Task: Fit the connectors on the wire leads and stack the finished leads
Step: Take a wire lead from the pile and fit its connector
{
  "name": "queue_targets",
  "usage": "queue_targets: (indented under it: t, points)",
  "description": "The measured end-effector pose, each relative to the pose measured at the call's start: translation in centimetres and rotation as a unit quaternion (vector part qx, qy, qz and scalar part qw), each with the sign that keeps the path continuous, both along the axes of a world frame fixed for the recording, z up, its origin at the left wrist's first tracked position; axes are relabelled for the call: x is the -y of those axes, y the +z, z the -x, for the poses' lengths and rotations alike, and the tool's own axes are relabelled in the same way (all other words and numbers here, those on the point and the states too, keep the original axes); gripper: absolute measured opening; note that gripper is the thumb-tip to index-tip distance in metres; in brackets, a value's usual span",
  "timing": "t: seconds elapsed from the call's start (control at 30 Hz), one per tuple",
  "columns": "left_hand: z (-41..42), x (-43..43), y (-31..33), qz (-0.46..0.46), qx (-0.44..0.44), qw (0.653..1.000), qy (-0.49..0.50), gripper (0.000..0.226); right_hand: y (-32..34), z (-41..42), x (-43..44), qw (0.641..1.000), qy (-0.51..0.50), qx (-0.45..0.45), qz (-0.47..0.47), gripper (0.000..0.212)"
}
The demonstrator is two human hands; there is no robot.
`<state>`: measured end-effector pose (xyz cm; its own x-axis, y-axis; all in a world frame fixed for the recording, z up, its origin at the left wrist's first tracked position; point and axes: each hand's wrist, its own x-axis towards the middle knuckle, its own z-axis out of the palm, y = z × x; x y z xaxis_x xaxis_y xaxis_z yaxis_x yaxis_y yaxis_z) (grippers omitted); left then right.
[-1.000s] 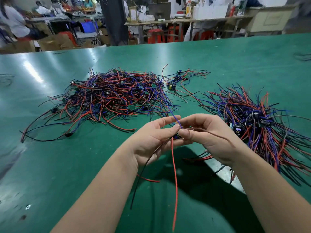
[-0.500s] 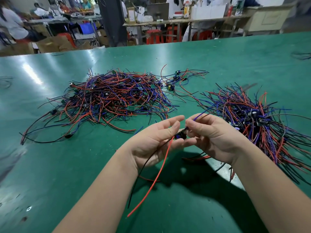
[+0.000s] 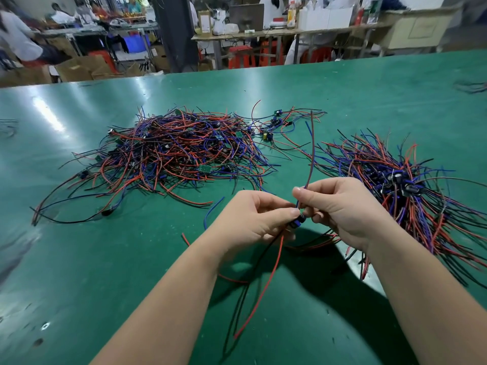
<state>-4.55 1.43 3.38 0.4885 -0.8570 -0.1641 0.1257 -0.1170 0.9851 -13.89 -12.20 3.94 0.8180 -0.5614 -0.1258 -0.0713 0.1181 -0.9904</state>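
My left hand (image 3: 253, 219) pinches a small dark blue connector part (image 3: 299, 221) between thumb and fingers; a red lead (image 3: 266, 283) and a black lead (image 3: 243, 299) hang down from it. My right hand (image 3: 342, 206) pinches thin wires (image 3: 311, 159) that rise from the connector, brown-red and blue, pointing up and away. A loose tangle of red, blue and black leads (image 3: 179, 151) lies on the table's middle left. A second pile of leads (image 3: 400, 180), fanned out round dark parts, lies to the right of my right hand.
The green table (image 3: 105, 259) runs wide in all directions. A few small board parts with wires (image 3: 276, 122) lie behind the left pile. Stray wires (image 3: 210, 214) lie near my left hand. Benches, boxes and people stand beyond the far edge.
My right hand has turned and drawn the thin wires upright above the connector. The hanging red lead has swung back towards me. Both hands kept their hold.
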Motion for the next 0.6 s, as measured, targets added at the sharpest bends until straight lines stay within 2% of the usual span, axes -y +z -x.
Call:
queue_targets:
  t: [0.17, 0.27, 0.37, 0.5, 0.6]
  points:
    - [0.6, 0.3, -0.8, 0.004, 0.073, 0.997, -0.002, 0.014, 0.0, 0.1, 0.1, 1.000, -0.008, -0.005, 0.010, 0.024]
    - [0.1, -0.4, -0.5, -0.045, 0.031, 0.996, -0.067, 0.011, 0.0, 0.1, 0.6, 1.000, -0.024, -0.007, -0.004, 0.019]
    - [0.0, -0.8, -0.3, -0.084, -0.004, 0.987, -0.134, 0.008, 0.2, 0.2, 1.8, 0.994, -0.099, 0.020, -0.046, 0.013]
    - [0.7, -0.9, -0.2, -0.103, -0.005, 0.974, -0.200, 0.007, 0.3, 0.7, 2.4, 0.981, -0.160, 0.069, -0.083, 0.007]
    - [0.7, -1.1, -0.1, -0.104, 0.006, 0.962, -0.253, 0.015, 0.5, 0.7, 2.4, 0.974, -0.180, 0.098, -0.099, 0.010]
